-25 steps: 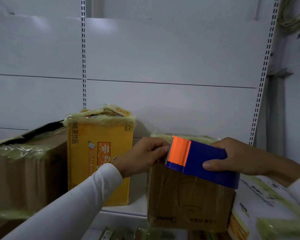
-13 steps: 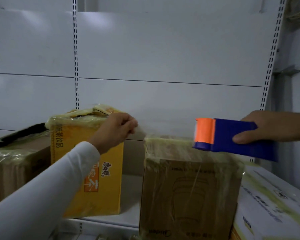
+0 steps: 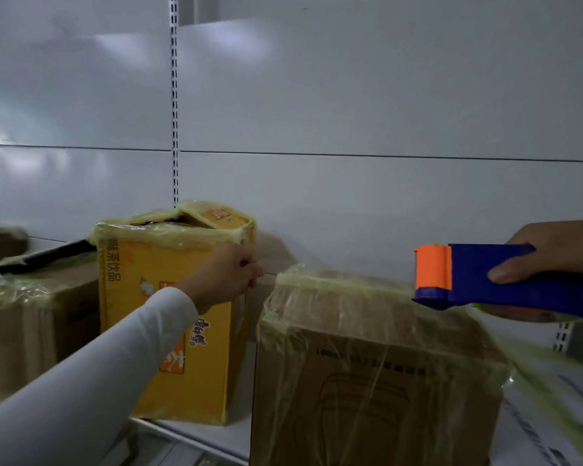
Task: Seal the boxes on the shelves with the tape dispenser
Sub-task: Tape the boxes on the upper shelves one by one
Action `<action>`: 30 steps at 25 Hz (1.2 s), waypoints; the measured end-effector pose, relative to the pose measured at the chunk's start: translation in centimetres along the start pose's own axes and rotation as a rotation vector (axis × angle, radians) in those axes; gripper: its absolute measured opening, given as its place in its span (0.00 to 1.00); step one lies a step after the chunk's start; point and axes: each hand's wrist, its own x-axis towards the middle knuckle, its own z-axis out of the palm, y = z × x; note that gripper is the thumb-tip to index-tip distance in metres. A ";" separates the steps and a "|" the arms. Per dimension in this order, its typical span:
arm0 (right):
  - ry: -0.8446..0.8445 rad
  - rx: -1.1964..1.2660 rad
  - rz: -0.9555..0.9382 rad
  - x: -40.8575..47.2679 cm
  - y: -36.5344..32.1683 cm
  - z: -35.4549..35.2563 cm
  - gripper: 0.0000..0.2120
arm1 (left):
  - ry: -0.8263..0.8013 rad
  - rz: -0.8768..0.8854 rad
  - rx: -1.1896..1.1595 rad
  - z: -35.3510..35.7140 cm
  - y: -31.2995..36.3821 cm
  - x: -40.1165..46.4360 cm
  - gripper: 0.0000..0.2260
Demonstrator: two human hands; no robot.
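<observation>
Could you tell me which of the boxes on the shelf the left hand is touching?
The yellow box. The left hand is at its upper right corner; the brown box to its right sits under the tape dispenser.

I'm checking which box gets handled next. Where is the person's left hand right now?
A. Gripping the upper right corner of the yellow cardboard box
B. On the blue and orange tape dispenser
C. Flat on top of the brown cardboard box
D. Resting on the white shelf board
A: the left hand has its fingers curled at the upper right corner of the yellow cardboard box, while the right hand alone holds the blue and orange tape dispenser.
</observation>
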 end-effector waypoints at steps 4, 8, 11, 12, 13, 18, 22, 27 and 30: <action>-0.033 0.006 0.054 1.1 0.4 -0.2 0.37 | 0.010 0.030 0.133 1.0 0.4 1.1 0.16; -0.038 0.040 0.078 1.7 0.6 0.2 0.42 | -0.045 0.026 0.083 3.0 -1.2 0.7 0.17; -0.033 0.087 0.086 2.1 1.0 0.8 0.44 | 0.040 0.069 0.165 3.8 -1.9 0.9 0.16; -0.027 0.100 0.093 2.2 1.1 0.9 0.44 | 0.070 0.078 0.182 3.7 -1.8 1.0 0.14; -0.020 0.109 0.100 2.3 1.2 0.9 0.45 | 0.088 0.069 0.170 3.5 -1.7 1.0 0.11; -0.020 0.111 0.098 2.1 0.9 1.1 0.44 | 0.079 0.226 0.263 2.8 -1.0 0.8 0.08; -0.017 0.077 0.077 1.4 1.1 1.4 0.40 | 0.012 0.361 0.332 2.0 1.6 1.5 0.09; -0.010 0.099 0.045 0.2 0.2 2.4 0.30 | -0.448 0.302 0.286 4.6 6.5 3.4 0.17; 0.012 0.088 0.032 0.2 0.0 2.6 0.31 | -0.674 0.221 0.405 6.7 6.7 3.7 0.24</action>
